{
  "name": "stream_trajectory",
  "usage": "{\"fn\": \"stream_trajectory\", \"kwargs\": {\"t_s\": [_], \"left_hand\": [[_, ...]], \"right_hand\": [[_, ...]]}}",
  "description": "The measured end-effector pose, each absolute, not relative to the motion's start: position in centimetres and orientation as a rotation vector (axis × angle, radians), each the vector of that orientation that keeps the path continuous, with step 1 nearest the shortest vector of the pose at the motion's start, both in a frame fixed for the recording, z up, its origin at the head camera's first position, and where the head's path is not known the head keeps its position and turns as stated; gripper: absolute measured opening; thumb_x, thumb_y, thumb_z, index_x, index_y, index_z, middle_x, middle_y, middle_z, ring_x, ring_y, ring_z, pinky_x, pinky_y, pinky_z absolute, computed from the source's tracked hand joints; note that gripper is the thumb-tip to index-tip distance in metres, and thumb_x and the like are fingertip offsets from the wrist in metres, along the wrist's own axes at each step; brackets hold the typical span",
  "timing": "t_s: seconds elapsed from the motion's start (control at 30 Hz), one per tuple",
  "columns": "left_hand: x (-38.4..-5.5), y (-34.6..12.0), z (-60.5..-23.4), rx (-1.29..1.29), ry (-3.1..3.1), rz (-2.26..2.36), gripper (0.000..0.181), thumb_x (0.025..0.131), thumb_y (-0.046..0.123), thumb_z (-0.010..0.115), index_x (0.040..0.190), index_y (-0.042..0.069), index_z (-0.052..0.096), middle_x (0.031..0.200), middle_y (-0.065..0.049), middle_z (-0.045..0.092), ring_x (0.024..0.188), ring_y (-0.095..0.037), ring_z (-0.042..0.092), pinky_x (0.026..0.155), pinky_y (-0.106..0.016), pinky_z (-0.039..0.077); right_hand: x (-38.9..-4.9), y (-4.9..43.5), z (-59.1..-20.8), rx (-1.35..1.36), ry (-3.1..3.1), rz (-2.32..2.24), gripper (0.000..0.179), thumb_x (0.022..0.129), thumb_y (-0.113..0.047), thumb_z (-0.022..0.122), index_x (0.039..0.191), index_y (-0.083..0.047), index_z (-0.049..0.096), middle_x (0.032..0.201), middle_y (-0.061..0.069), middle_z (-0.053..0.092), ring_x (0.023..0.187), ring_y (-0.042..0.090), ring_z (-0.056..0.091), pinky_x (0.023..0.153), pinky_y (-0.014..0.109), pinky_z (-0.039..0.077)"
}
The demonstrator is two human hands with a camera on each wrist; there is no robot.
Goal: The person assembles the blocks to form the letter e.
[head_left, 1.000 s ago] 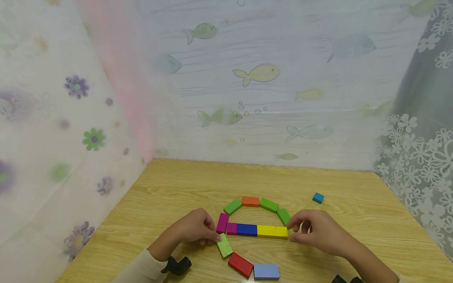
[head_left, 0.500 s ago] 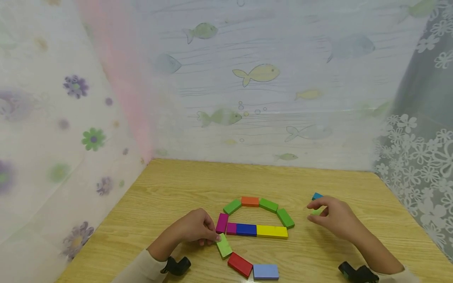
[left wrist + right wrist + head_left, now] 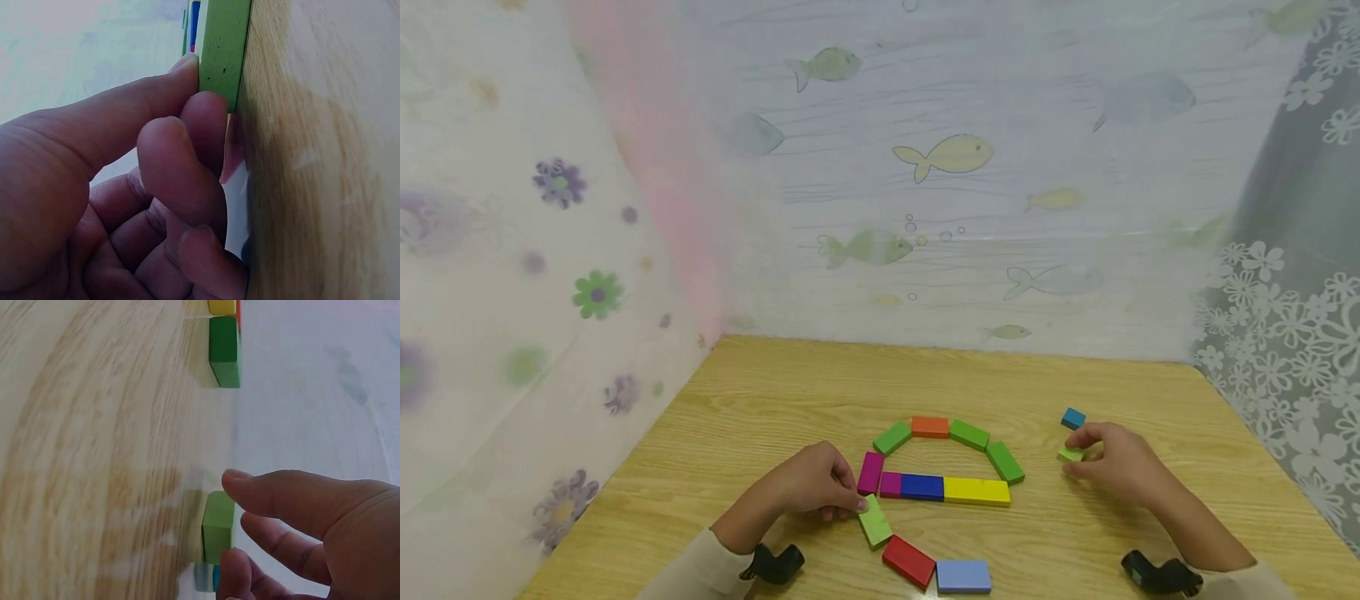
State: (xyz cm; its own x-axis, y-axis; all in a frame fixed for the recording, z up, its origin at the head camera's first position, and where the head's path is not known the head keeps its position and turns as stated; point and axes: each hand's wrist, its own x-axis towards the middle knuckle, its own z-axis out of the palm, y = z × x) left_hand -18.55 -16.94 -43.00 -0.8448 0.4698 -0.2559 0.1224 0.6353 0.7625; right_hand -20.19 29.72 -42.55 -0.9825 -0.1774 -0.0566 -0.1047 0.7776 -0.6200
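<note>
My left hand (image 3: 820, 482) pinches the near-left end of a light green block (image 3: 876, 522) between thumb and forefinger. In the left wrist view that block (image 3: 224, 50) lies on the wood, the other fingers curled below it. At the right, my right hand (image 3: 1112, 458) has thumb and fingers spread around a small light green block (image 3: 1070, 454). The right wrist view has this small block (image 3: 219, 528) on the table between thumb and forefinger, with no clear grip. A small blue block (image 3: 1073, 418) lies just behind it.
On the wooden table (image 3: 790, 375), magenta (image 3: 871, 472), green (image 3: 894, 438), orange (image 3: 930, 427) and further green blocks form an arch. Under it runs a row with dark blue (image 3: 922, 487) and yellow (image 3: 977, 492) blocks. Red (image 3: 909, 561) and pale blue (image 3: 963, 576) blocks lie nearer.
My right hand has left the green block at the arch's right end and moved right to the small light green block. The left hand stays in place.
</note>
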Motion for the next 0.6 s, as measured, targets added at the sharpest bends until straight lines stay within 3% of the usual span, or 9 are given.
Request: {"fn": "stream_trajectory", "kwargs": {"t_s": [0.23, 0.6], "left_hand": [[-18.55, -16.91, -42.93, 0.465, 2.422, 1.081, 0.023, 0.087, 0.032, 0.085, 0.072, 0.016, 0.077, 0.063, 0.000, 0.070, 0.051, -0.012, 0.061, 0.052, -0.028, 0.048], [-18.54, -16.90, -42.89, 0.472, 2.428, 1.065, 0.025, 0.087, 0.032, 0.085, 0.071, 0.015, 0.076, 0.063, 0.000, 0.070, 0.051, -0.012, 0.061, 0.052, -0.029, 0.047]], "right_hand": [[-20.25, 29.91, -42.74, -0.221, 2.854, -0.988, 0.034, 0.088, -0.021, 0.083, 0.115, -0.005, 0.070, 0.112, 0.009, 0.069, 0.093, 0.021, 0.069, 0.072, 0.035, 0.056], [-20.10, 29.80, -42.37, -0.233, 2.883, -0.980, 0.041, 0.086, -0.026, 0.084, 0.119, -0.004, 0.071, 0.112, 0.010, 0.070, 0.099, 0.030, 0.071, 0.077, 0.041, 0.059]]}}
